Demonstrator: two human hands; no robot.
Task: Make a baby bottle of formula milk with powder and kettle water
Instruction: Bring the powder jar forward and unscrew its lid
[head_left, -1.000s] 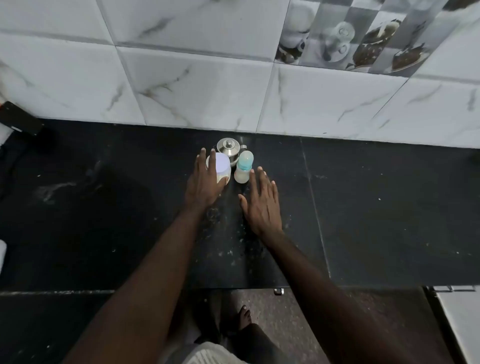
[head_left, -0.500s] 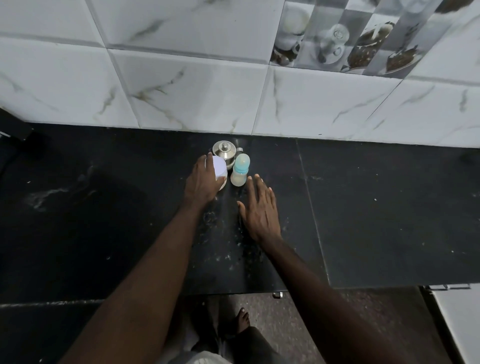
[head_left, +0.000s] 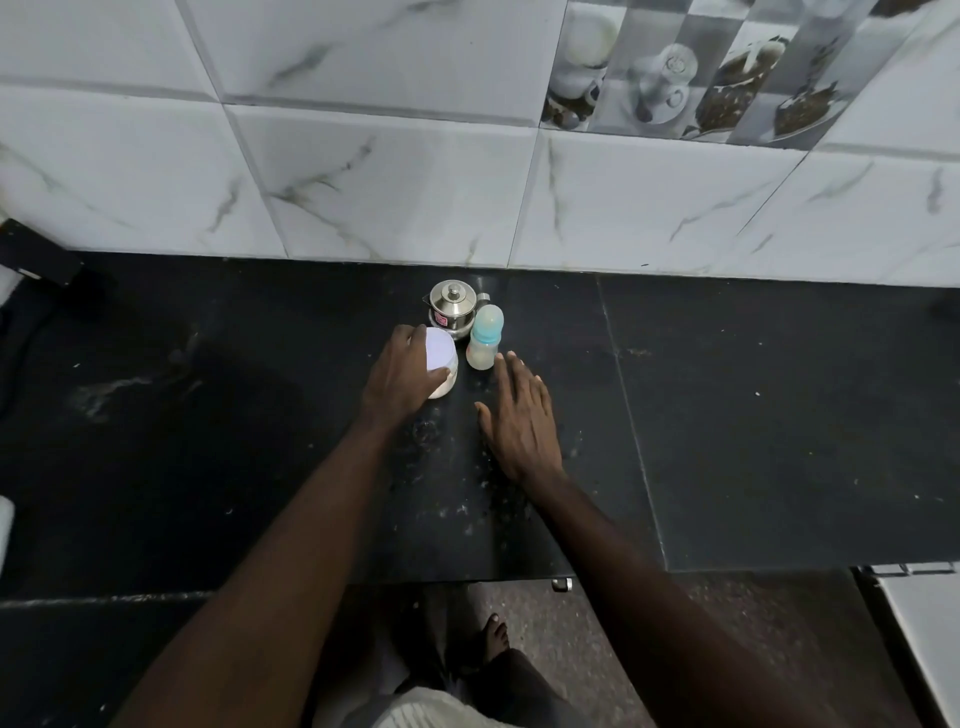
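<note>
Gripping the powder jar with my left hand, fingers curled round its top. Just right of the jar the baby bottle stands upright, nearest my right hand, whose fingers lie straight, perhaps touching it.

Bare left forearm and right forearm, bare foot, dark trousers, whitish ribbed cloth at the waist

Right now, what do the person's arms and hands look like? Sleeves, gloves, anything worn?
The left hand and right hand are bare: no gloves, rings or watch visible. The left forearm and right forearm are also bare, with no sleeves, bands or markings in frame. The only clothing shows at the bottom edge: a pale ribbed garment beside dark fabric.
</note>
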